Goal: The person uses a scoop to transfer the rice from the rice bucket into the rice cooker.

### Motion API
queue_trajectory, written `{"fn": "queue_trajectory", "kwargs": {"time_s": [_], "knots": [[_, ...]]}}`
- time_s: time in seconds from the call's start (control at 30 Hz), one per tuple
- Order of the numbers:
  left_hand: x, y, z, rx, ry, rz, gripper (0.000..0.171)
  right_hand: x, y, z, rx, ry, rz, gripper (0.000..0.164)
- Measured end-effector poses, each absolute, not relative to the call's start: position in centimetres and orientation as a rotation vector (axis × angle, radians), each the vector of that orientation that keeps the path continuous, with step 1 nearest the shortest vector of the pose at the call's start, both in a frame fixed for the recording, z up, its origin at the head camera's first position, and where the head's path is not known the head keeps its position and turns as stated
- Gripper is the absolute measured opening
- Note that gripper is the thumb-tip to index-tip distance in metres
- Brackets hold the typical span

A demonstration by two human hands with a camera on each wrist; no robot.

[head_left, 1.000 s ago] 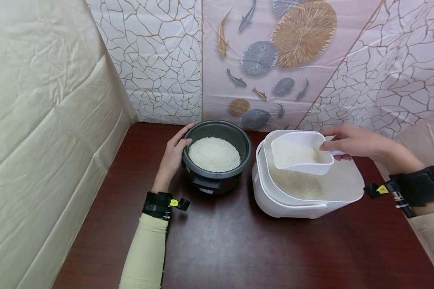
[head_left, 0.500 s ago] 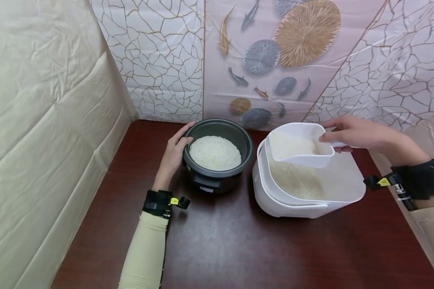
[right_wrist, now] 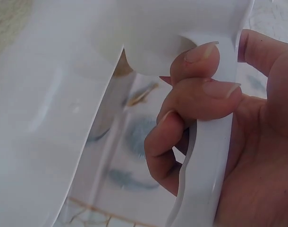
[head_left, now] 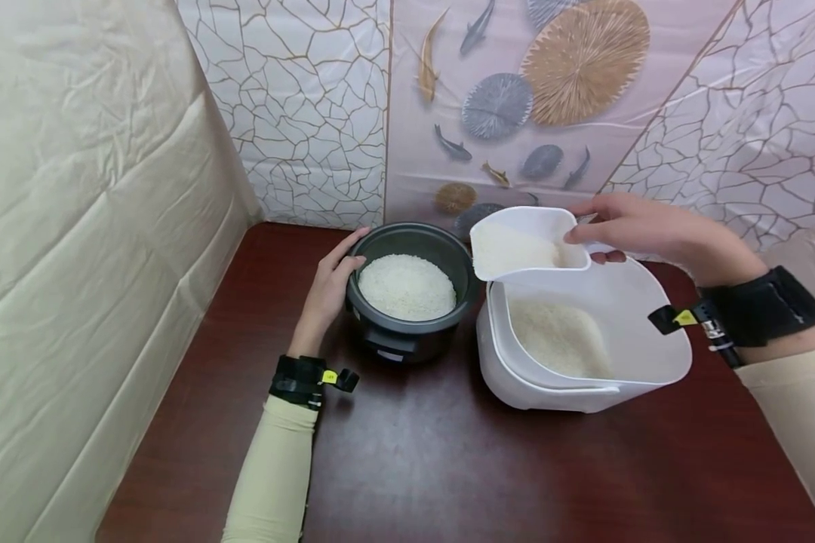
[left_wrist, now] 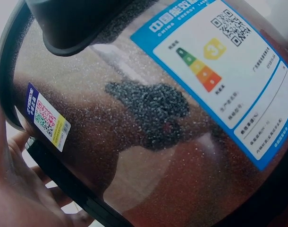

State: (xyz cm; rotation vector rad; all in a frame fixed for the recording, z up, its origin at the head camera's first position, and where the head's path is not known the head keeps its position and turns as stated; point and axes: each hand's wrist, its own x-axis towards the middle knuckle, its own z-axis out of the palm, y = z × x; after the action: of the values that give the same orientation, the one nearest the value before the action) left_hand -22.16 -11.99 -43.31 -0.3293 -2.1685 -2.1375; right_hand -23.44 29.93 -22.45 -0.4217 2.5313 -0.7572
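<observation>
In the head view, a dark rice cooker stands left of centre with a mound of white rice inside. My left hand holds its left side, thumb at the rim. The left wrist view shows fingers reaching behind a dark strip on the labelled cooker body. My right hand grips the handle of a white scoop loaded with rice. The scoop hangs over the left edge of a white rice bin, its lip near the cooker's rim. Curled fingers wrap the scoop handle in the right wrist view.
More rice lies in the bin's bottom. Both vessels stand close together on a dark red-brown table. A patterned cloth rises behind them, and a cream cloth hangs along the left.
My right hand has lifted the loaded scoop and carried it left from over the bin toward the cooker. The left hand stays on the cooker.
</observation>
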Motion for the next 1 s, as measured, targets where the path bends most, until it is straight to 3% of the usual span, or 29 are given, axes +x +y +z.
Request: {"fn": "queue_trajectory", "kwargs": {"time_s": [0.47, 1.0], "knots": [[-22.1, -12.0, -43.2, -0.336, -2.164, -2.147, 0.049, -25.4, 24.4, -22.4, -0.500, 2.485, -0.710, 0.020], [-22.3, -12.2, -43.4, -0.337, -2.159, -2.131, 0.050, -25.8, 22.5, -22.3, -0.492, 2.504, -0.626, 0.026]]}}
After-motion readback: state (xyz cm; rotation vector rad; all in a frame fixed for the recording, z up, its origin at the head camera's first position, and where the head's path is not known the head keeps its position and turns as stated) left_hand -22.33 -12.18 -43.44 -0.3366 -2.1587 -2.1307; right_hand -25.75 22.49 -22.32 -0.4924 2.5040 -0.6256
